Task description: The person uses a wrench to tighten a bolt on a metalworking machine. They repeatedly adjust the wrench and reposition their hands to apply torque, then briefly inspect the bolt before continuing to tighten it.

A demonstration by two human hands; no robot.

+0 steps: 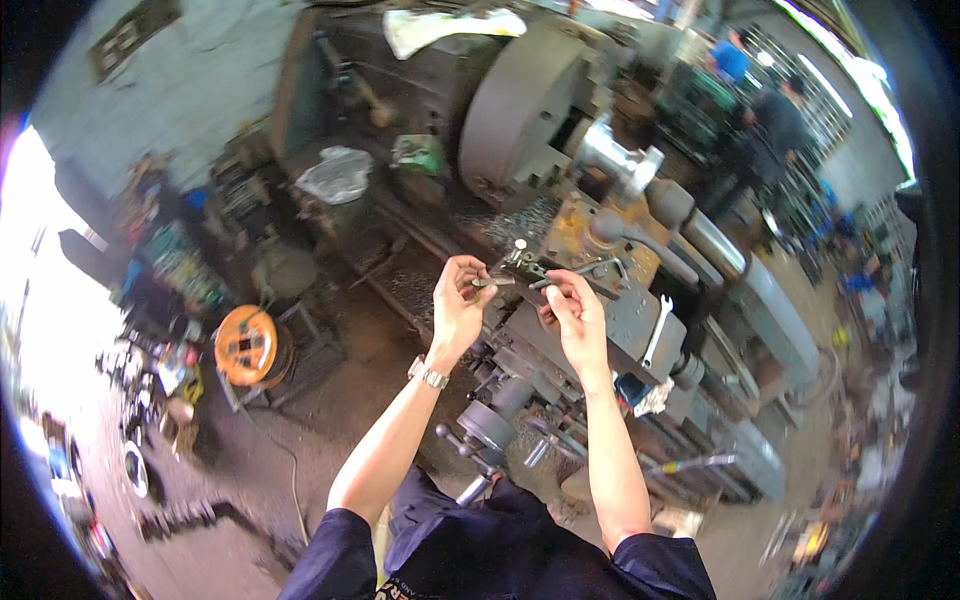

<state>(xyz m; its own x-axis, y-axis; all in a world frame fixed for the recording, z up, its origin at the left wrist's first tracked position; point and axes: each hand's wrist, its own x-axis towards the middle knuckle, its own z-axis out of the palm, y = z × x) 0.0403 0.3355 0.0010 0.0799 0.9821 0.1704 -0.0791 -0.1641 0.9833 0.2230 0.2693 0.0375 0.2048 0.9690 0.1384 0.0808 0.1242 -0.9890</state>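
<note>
A big grey lathe [640,300] fills the middle of the view, slanting from upper left down to lower right. At its head sits the wide round chuck [520,115], and a shiny metal workpiece [622,155] sticks out of it toward the right. Below that comes the rust-stained tool post block [590,235] with a grey lever [640,245] arching off it. Down at the lathe's front, a handwheel [487,425] points toward the person.

Off to the left on the dirty floor [330,390] stands an orange cable reel [246,345]. A crumpled plastic bag [338,175] rests on the machine's far left end, and a white rag [450,25] lies on top of the headstock. An open-ended wrench [657,330] lies flat on the carriage.

Now the hands, both raised over the carriage. The left hand [457,305], a watch [430,375] on its wrist, pinches a small flat metal piece [492,282] between thumb and fingertips. The right hand [575,315] grips the end of a slim dark metal tool [565,275], fingers curled about it. The two pieces sit close together, tips nearly meeting, just in front of the tool post; whether they touch I cannot tell.
</note>
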